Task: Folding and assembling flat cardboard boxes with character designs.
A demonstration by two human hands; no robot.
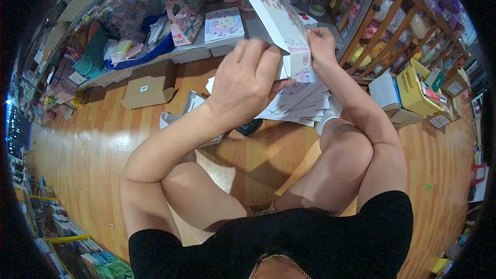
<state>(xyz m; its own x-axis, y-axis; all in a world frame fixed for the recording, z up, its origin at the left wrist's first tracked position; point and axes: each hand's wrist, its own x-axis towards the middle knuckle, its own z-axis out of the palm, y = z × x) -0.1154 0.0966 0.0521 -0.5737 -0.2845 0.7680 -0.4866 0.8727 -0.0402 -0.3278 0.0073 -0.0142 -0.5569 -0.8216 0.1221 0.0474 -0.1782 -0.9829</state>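
A white cardboard box with pink printed pictures is held up between my hands, its large flap standing raised toward the far side. My left hand is closed round the box's near left edge, fingers curled and thumb underneath. At its right side, my right hand pinches the edge with bent fingers. Below the box, a fanned stack of flat white printed card sheets lies on the floor between my feet. The inside of the box is hidden from this angle.
On the low grey shelf ahead stand a flat printed box, a pink handled carton and a blue basket of packets. An open brown carton lies left on the wooden floor. To the right are a yellow bin and a slatted wooden rack.
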